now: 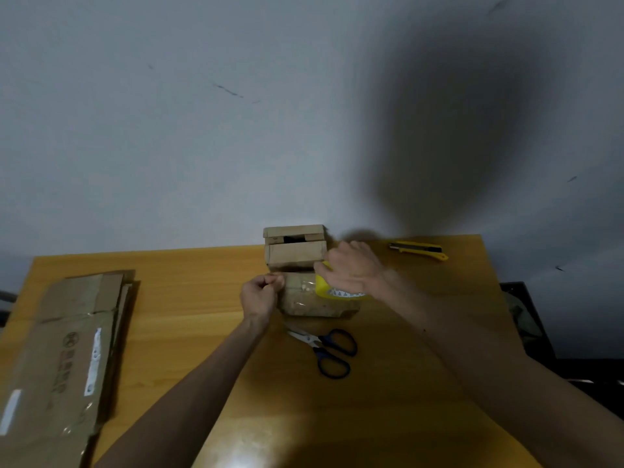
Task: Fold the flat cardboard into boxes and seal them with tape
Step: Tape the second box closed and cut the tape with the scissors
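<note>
A small cardboard box [314, 304] lies on the wooden table [202, 292] at its middle. My right hand [354, 266] grips a yellow tape roll [332, 288] over the box's right end. My left hand [261, 293] pinches the free end of the clear tape at the box's left edge, and the strip stretches across the box top between the two hands. Two folded boxes [295, 246] stand stacked right behind it, near the wall.
A stack of flat cardboard [67, 352] lies at the table's left. Blue-handled scissors [327, 349] lie just in front of the box. A yellow utility knife [418, 249] rests at the back right. A dark object [526, 319] stands beyond the right edge.
</note>
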